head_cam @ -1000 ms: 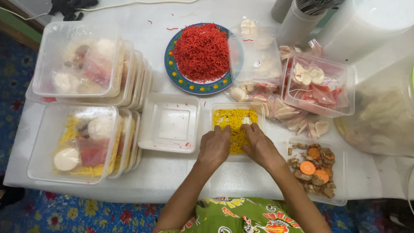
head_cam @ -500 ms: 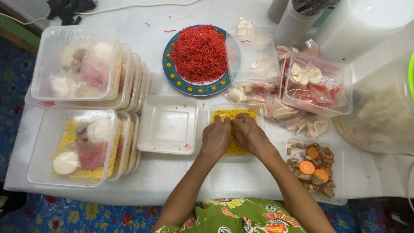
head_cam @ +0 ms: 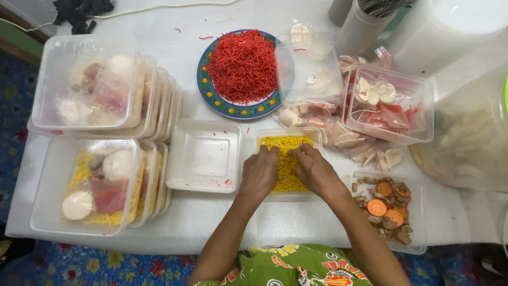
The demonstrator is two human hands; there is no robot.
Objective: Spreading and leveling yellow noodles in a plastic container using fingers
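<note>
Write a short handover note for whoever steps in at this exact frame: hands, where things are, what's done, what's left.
Left hand and right hand: both palm-down, fingers pressing the yellow noodles in the clear container straight ahead; nothing gripped.
Empty lid lies just left of it.
Red noodles plate behind; sliced toppings tub far right; carrot-and-mushroom tub near right.
Done: stacked filled boxes at left.
Left: this container holds only noodles, no toppings, no lid.

You are looking down on a white-covered table (head_cam: 296, 222) under soft, even light. At six, seven and nine o'clock a blue floral carpet (head_cam: 74, 265) shows. At eleven o'clock a green strip (head_cam: 21, 39) borders the table edge.
</note>
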